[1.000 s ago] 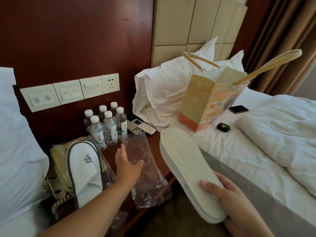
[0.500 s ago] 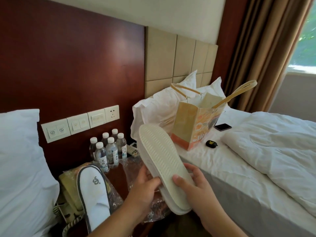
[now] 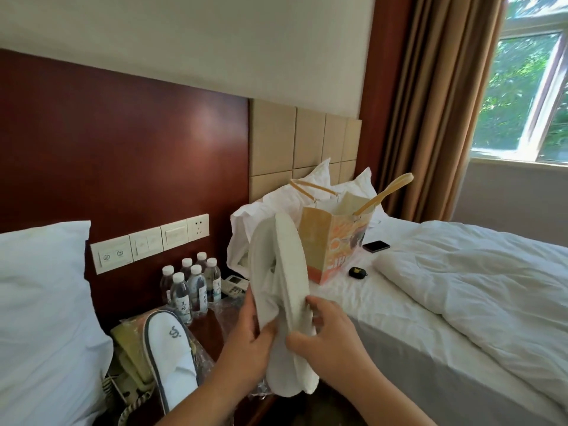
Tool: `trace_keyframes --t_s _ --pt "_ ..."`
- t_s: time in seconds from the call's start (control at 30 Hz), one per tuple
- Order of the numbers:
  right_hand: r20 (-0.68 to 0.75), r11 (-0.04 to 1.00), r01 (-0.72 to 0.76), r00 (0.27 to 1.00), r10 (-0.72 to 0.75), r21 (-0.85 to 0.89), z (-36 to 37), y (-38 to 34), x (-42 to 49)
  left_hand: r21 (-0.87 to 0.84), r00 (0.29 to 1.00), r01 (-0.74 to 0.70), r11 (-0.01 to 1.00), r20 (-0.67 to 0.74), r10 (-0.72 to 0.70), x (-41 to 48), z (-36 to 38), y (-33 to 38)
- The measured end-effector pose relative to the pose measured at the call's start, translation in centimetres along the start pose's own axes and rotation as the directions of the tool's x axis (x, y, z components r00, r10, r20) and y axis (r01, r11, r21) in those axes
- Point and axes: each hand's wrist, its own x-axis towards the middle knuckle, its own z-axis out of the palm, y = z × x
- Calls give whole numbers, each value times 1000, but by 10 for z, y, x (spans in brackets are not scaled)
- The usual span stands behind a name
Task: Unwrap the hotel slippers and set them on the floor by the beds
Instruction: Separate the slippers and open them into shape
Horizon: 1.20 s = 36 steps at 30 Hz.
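Both hands hold a pair of white hotel slippers [image 3: 284, 278] upright over the nightstand, soles outward, the two parting at the top. My left hand [image 3: 246, 342] grips the left slipper from the side. My right hand [image 3: 329, 336] grips the right slipper near its lower end. A second wrapped pair [image 3: 173, 352], white with a grey logo, lies in clear plastic on the nightstand at the lower left. Crumpled clear plastic wrap [image 3: 227, 312] lies on the nightstand behind my left hand.
Several water bottles [image 3: 192, 284] and a remote [image 3: 233, 284] stand at the back of the nightstand. A paper bag [image 3: 335, 241], a phone [image 3: 375, 246] and a small black case [image 3: 357, 271] lie on the right bed. A pillow [image 3: 40, 302] sits left.
My left hand came off the plastic wrap and took hold of the slippers. The pair was raised and turned upright, and the two slippers are coming apart. My view tilted upward.
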Motion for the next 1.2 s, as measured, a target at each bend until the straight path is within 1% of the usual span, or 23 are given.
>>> trace_keyframes --t_s 0.1,0.23,0.3,0.37,0.5,0.67,0.8,0.87,0.93,1.0,1.03,1.07,1.1,1.13,1.17,1.2 --pt "37 972 -66 998 59 225 -9 -5 -8 17 996 2 1000 -88 0 -9 1 9" --pt "0 911 -156 986 169 382 -19 -4 -15 16 983 35 999 -179 -31 -21 6 28" --pt "-19 852 -178 976 215 493 -23 -4 -17 22 972 40 999 -230 -34 -26 8 37" --pt "-35 800 -151 977 210 581 -28 -4 -21 21 961 34 999 -277 -27 -31 10 44" --pt "-63 735 -68 987 150 675 -35 -4 -28 30 946 40 999 -323 -28 -38 11 50" --pt "-26 661 -68 991 131 747 -41 -4 -36 68 947 38 997 -322 -14 -39 14 54" --pt "28 634 -92 994 110 768 -40 -5 -38 83 956 36 996 -294 -10 -41 20 59" --pt "54 618 -102 994 95 780 -37 -6 -39 83 945 27 996 -328 2 -40 26 60" --pt "56 601 -100 994 92 793 -35 -6 -39 87 920 12 996 -392 24 -39 30 60" --pt "30 584 -83 995 99 807 -33 -6 -39 169 861 20 985 -503 69 -41 34 65" --pt "12 576 -71 994 106 814 -32 -6 -38 221 825 1 975 -552 124 -43 36 69" --pt "-6 569 -61 993 116 820 -32 -6 -38 297 797 -70 952 -558 232 -47 38 71" --pt "-25 565 -53 991 129 823 -31 -7 -38 398 775 -177 900 -507 377 -50 39 72" --pt "-43 565 -45 989 140 824 -31 -9 -37 492 758 -276 826 -417 502 -54 41 72" --pt "-61 567 -34 987 147 823 -31 -10 -37 540 758 -349 766 -319 569 -57 43 70" --pt "-76 568 -22 986 149 823 -32 -11 -37 551 786 -368 749 -246 567 -58 44 70"
